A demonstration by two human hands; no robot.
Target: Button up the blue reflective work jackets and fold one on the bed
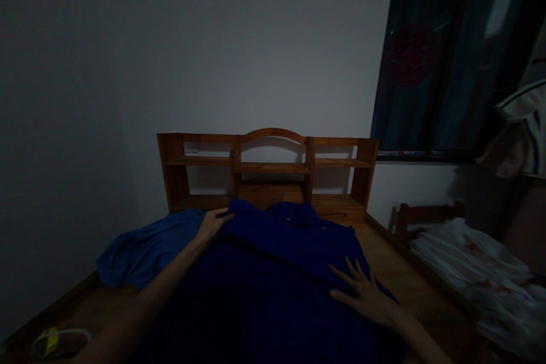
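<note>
A dark blue garment point(273, 296), perhaps a shirt or jacket, lies spread over the wooden bed boards in front of me. Small light marks show near its upper end, and a long fold crosses its middle. My left hand point(212, 224) rests at its upper left edge, fingers stretched out to the right. On the right side of the cloth lies my right hand point(360, 296), palm down with its fingers spread. A lighter blue cloth point(149, 244) is heaped just left of the garment. Dim light hides the detail of the lower part.
Behind the garment stands a wooden headboard with shelves point(273, 168) against the white wall. A plastic-covered pile point(478, 273) lies to the right, by a wooden chair or frame point(429, 214). A striped cloth point(529, 125) hangs at far right. A yellow-and-white looped item point(52, 341) is at lower left.
</note>
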